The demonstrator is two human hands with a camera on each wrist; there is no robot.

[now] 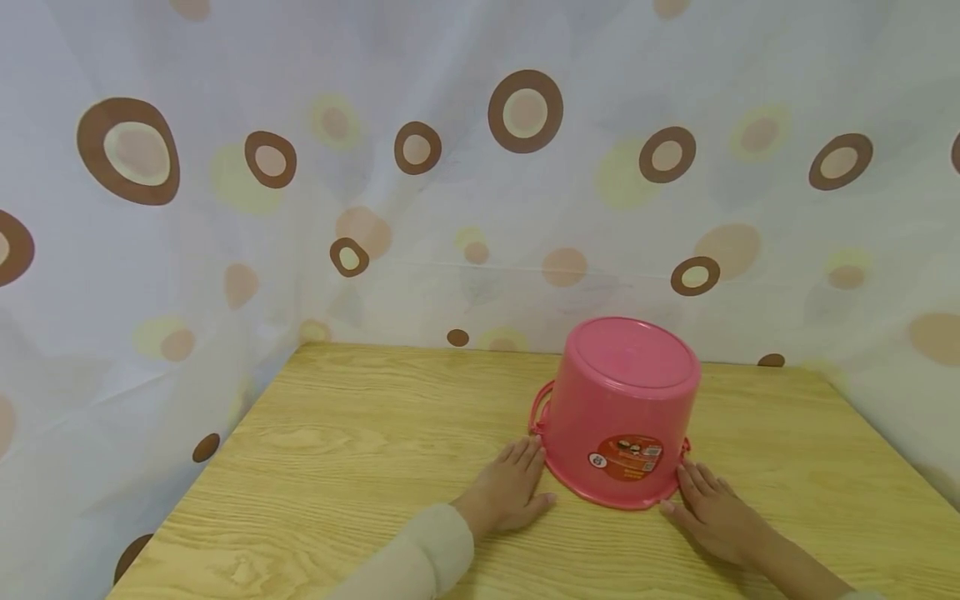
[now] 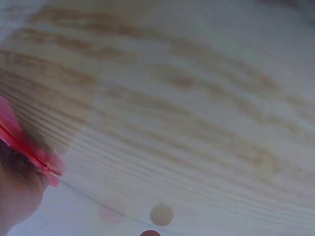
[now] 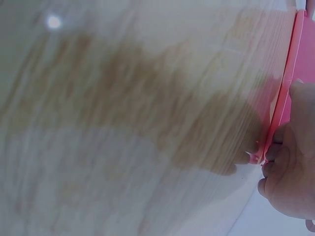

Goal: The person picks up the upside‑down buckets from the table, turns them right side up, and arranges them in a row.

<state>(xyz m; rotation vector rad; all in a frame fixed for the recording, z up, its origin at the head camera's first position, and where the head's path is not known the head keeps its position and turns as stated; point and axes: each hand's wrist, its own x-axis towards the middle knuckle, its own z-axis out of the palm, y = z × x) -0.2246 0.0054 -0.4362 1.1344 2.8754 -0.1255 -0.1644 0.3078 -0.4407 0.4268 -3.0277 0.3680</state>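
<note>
At the far left, a patterned curtain (image 1: 187,275) is hanging beside the wooden surface (image 1: 337,433) and running on behind it. A pale sleeve (image 1: 420,550) is covering the left forearm. The left hand (image 1: 508,490) is lying with its fingers straight, close together and touching the bucket's rim, its thumb pointing away from them. A handle (image 1: 536,408) is curving out just above those fingertips. The pink bucket (image 1: 592,400) is standing upside down, right of the middle, showing a red label (image 1: 630,458). Beyond it, the right hand (image 1: 716,512) is touching the rim, its fingers also extending straight, its thumb spreading apart.
</note>
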